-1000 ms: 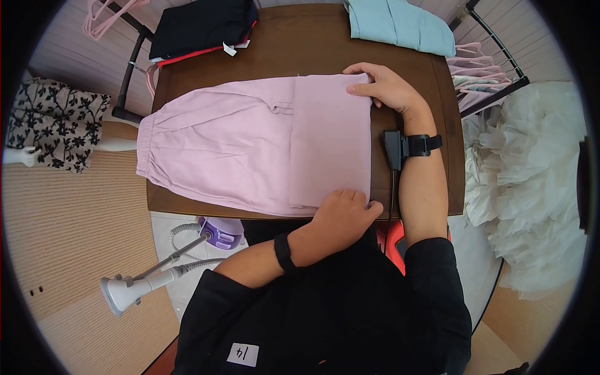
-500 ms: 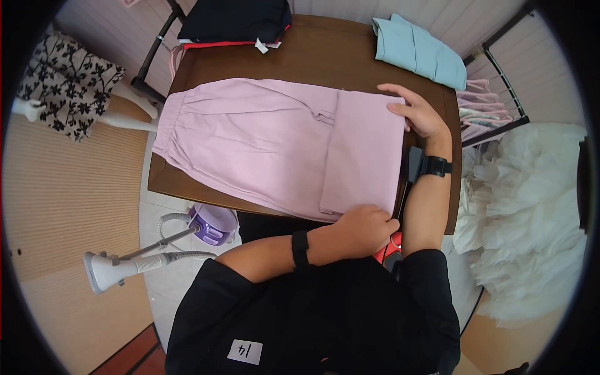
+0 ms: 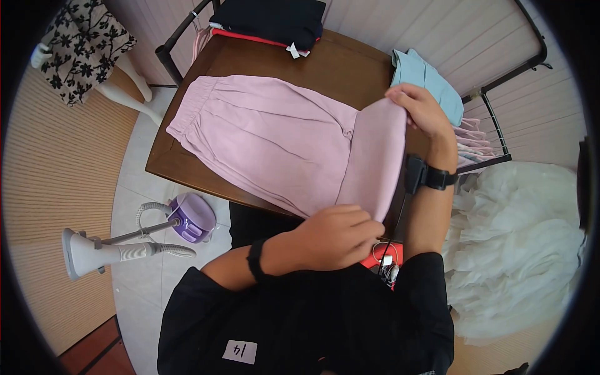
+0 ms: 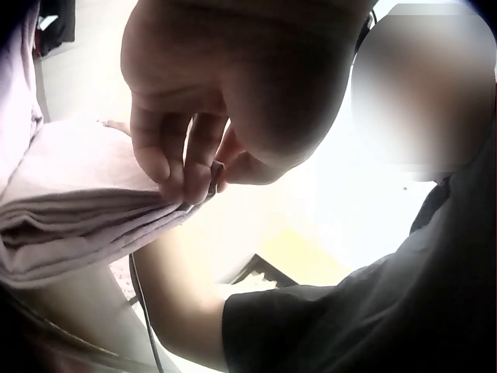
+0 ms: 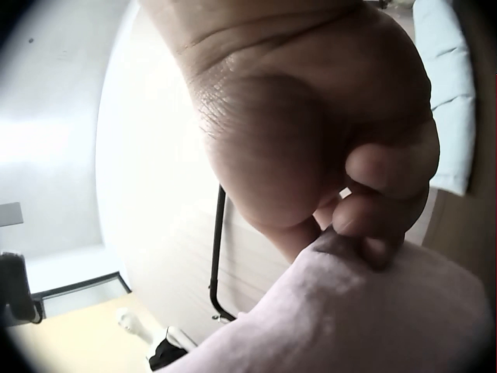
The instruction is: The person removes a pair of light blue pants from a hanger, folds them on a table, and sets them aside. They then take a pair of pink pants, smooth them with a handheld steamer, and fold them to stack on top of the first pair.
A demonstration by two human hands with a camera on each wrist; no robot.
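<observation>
Pale pink trousers [image 3: 269, 137] with an elastic waistband [image 3: 192, 107] lie across the wooden table, their leg end folded over into a band of several layers. My left hand [image 3: 340, 237] pinches the near corner of that folded end, and the layered edges [image 4: 85, 225] show in the left wrist view. At the far corner my right hand [image 3: 425, 112] grips the cloth between thumb and curled fingers. In the right wrist view the pink fabric [image 5: 334, 311] is bunched at those fingertips. The folded end between both hands looks raised and bowed.
Dark folded clothes [image 3: 269, 22] sit at the table's back left, light blue folded clothes [image 3: 431, 81] at its back right. A black rack [image 3: 494, 122] with pink hangers and a white tulle dress [image 3: 512, 250] stand to the right. A purple garment steamer [image 3: 192, 217] is on the floor.
The head view has shifted and turned. My right fingers, earlier spread at the far corner, now close on it. The folded end has come up from lying flat, while my left hand stays at the near corner.
</observation>
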